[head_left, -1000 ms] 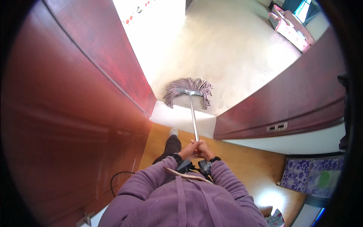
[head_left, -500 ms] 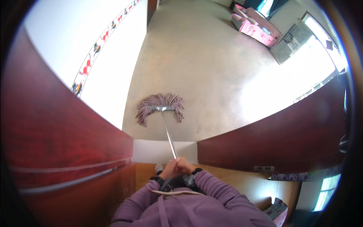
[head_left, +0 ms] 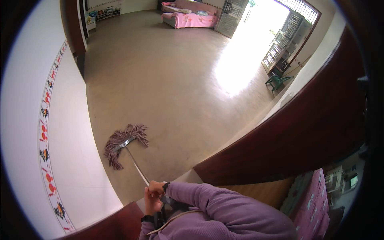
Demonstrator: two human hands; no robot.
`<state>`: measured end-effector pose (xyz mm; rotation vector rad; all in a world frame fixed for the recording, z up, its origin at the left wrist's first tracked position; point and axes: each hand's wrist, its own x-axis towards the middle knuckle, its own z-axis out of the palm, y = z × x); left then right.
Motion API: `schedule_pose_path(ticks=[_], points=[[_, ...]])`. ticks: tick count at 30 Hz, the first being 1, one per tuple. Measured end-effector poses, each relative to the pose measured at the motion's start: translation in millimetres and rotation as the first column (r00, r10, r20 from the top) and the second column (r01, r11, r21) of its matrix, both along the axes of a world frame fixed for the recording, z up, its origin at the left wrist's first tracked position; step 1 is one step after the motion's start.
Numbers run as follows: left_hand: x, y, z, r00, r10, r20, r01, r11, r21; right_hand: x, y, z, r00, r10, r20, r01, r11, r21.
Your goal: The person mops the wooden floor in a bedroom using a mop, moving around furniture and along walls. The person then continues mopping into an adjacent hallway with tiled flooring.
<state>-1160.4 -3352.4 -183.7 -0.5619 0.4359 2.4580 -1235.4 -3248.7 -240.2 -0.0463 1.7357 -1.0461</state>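
A string mop with mauve-brown strands [head_left: 114, 142] lies spread on the floor near the left wall. Its thin metal handle [head_left: 137, 168] slants down from the metal clamp toward my body. My right hand [head_left: 157, 188], a dark band at its wrist, is closed round the handle's upper part. Just below it my left hand [head_left: 152, 203] is wrapped about the same handle, also with a dark wristband. The handle's end is hidden by my hands and purple sleeves.
The white wall [head_left: 76, 140] with a patterned strip runs along the left. A dark red door panel [head_left: 280, 132] juts in at right. Farther off are a pink-covered sofa [head_left: 196, 21], a green chair [head_left: 277, 81] and a bright open doorway [head_left: 256, 36]. Pink bedding [head_left: 314, 200] is at lower right.
My view has turned right and up, so more of the room shows. The mop and both hands now sit farther left in view, and my right forearm reaches across my body.
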Motion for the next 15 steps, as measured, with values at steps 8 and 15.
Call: schedule_pose_path(ticks=[8,15], points=[[-146,-140,-48,0.964,0.126,0.233,-0.153,0.983,0.099,-182,-111,-16,0.994,0.111,0.011,-0.089,0.854,-0.512],[-244,-196,-84,0.925,-0.205,0.32,0.192,0.979,0.073,-251,-171,12,0.955,-0.137,0.263,0.122,0.99,0.074]])
